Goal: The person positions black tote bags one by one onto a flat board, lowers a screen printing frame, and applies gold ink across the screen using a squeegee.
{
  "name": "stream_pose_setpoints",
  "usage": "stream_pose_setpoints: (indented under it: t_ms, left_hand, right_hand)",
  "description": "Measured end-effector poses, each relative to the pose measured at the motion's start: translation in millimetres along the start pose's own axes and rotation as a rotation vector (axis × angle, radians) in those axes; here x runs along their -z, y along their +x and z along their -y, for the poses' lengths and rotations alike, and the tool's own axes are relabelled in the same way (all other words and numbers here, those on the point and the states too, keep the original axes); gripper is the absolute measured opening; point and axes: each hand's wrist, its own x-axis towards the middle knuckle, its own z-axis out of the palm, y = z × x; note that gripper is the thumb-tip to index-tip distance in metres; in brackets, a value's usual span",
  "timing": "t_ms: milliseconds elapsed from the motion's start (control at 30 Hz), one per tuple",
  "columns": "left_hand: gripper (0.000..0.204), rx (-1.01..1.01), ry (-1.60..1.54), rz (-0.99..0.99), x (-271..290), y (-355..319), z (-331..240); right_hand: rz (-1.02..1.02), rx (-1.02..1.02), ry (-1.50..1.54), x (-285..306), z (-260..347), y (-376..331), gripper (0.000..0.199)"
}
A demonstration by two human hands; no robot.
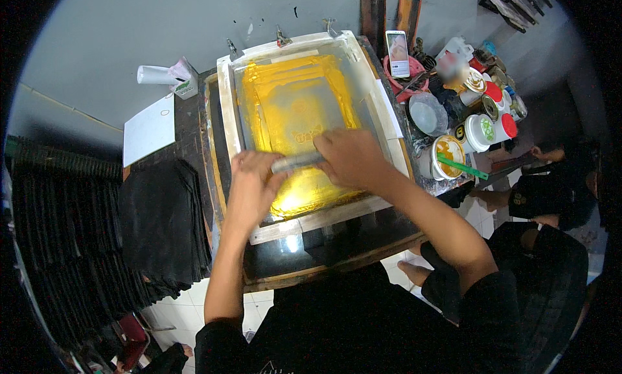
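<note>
Both my hands grip a squeegee (297,162) laid crosswise over a screen-printing frame. My left hand (254,173) is closed round its left end, and my right hand (348,155) round its right end; the fingers are partly hidden. The pale-edged frame (228,102) lies on a dark board, held at its far side by several metal clamps (283,37). Yellow ink (262,92) spreads over the mesh, thick along the sides, with a glossy patch nearest me. A faint design (306,136) shows in the mesh just beyond the squeegee.
Black fabric pieces (162,225) are stacked at the left, beside a white sheet (150,131) and a tissue box (186,82). At the right stand a phone (397,53), several tubs, and an ink bucket (447,155) with a green spatula (462,167). Another person (551,189) sits at the far right.
</note>
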Motion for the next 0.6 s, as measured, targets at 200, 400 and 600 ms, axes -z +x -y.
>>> stream_pose_setpoints:
  t_ms: [200, 400, 600]
  left_hand:
    - [0.041, -0.007, -0.038, -0.005, -15, -72, -23]
    - [0.104, 0.193, 0.338, -0.041, -28, -129, -2]
    - [0.109, -0.11, 0.413, -0.352, -33, -147, 26]
  right_hand:
    - [-0.088, 0.077, -0.106, -13, 31, -62, 0.016]
    - [-0.27, 0.202, -0.199, -27, 32, -79, 0.014]
    - [-0.418, 0.223, -0.089, -1, 30, -78, 0.014]
